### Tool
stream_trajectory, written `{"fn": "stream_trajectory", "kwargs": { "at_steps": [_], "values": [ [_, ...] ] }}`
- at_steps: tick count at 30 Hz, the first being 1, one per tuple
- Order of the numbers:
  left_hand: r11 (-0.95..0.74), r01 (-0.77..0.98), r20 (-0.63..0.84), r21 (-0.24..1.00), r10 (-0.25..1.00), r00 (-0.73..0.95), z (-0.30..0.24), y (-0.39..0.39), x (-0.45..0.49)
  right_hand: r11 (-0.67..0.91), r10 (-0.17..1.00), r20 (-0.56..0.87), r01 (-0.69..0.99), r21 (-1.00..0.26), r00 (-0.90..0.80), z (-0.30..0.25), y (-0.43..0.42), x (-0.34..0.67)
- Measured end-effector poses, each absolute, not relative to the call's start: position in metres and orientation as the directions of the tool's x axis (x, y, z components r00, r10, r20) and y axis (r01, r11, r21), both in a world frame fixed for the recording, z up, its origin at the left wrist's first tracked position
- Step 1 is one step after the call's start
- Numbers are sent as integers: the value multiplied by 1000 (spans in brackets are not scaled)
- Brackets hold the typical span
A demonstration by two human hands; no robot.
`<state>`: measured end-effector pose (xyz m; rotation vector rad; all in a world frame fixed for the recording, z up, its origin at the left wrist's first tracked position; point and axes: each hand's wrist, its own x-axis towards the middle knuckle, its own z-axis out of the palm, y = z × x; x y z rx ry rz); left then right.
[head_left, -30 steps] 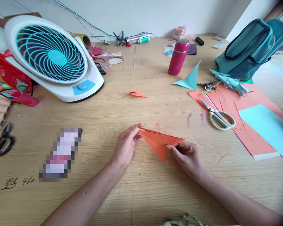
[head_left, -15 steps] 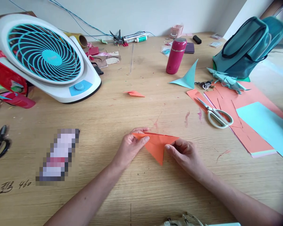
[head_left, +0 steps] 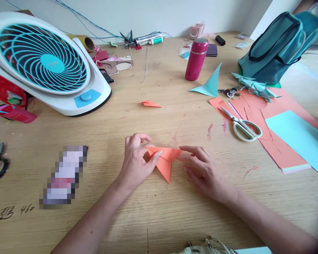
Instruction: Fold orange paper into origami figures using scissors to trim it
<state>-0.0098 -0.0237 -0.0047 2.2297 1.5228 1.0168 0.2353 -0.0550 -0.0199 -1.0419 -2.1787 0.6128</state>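
I record a folded orange paper point(head_left: 165, 167), crisply creased and pointed, left of and nearer than the white-handled scissors point(head_left: 237, 122). The left hand point(head_left: 137, 158) pinches it; the right hand point(head_left: 205, 173) meets its opposite corner, whether gripping I cannot tell. A glossy cylindrical magenta flask point(head_left: 196, 60) stands beyond the scissors, leftward.

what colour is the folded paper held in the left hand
The folded paper is plain orange, seen best in the current head view.
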Motion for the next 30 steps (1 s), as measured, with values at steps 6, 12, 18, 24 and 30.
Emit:
{"fn": "stream_trajectory", "kwargs": {
  "at_steps": [6,12,18,24,30],
  "values": [
    [-237,544,97,805,957,273,2,-22,-13,603,742,237,470,-645,-627,-25,-58,232],
    [-141,621,-144,771,911,386,-4,-26,-7,650,690,228,450,-613,-687,-25,-58,231],
    [-102,608,-202,787,889,411,-6,-30,2,704,640,272,406,-583,-719,-27,-58,229],
    [-67,640,-227,765,903,365,-8,-35,9,754,592,289,391,-528,-752,-29,-57,229],
    [-57,677,-219,733,923,315,-10,-38,12,771,560,267,376,-514,-784,-29,-58,231]
  ]
}}
